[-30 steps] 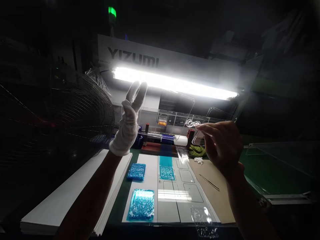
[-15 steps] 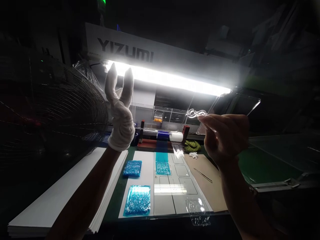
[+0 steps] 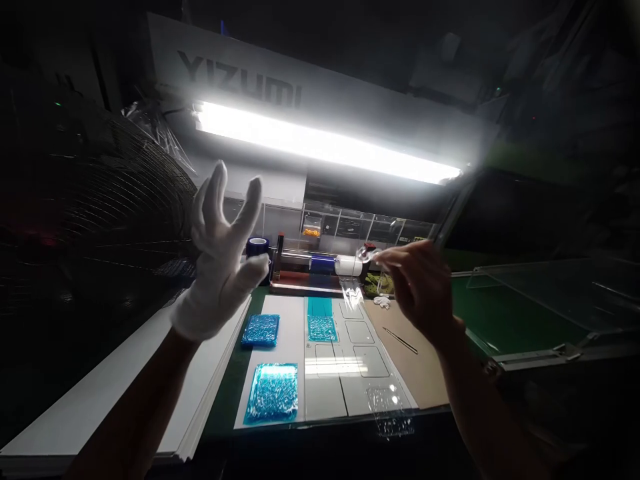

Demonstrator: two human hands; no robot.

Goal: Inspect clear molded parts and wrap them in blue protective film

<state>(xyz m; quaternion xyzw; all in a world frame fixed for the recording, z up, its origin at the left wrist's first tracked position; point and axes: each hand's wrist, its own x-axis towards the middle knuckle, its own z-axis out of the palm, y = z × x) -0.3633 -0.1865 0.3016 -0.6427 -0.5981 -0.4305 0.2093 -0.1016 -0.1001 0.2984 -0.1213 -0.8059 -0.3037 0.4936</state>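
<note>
My left hand, in a white cloth glove, is raised above the stack of white sheets with its fingers spread and nothing in it. My bare right hand pinches a small clear wavy plastic piece by one end, held in the air in front of the film rolls. Below lie a blue film-wrapped stack and a smaller one behind it. Blue film reaches onto a board with outlined rectangles. A clear textured sheet lies at that board's front right corner.
A lit tube lamp hangs across the back. Behind the board stand a blue film roll and a white roll. A large fan and white sheets are at left. A thin stick rests on brown board.
My left hand has turned, lowered and moved left, its fingers spreading apart. My right hand has moved left and down with the clear piece. The view has shifted slightly.
</note>
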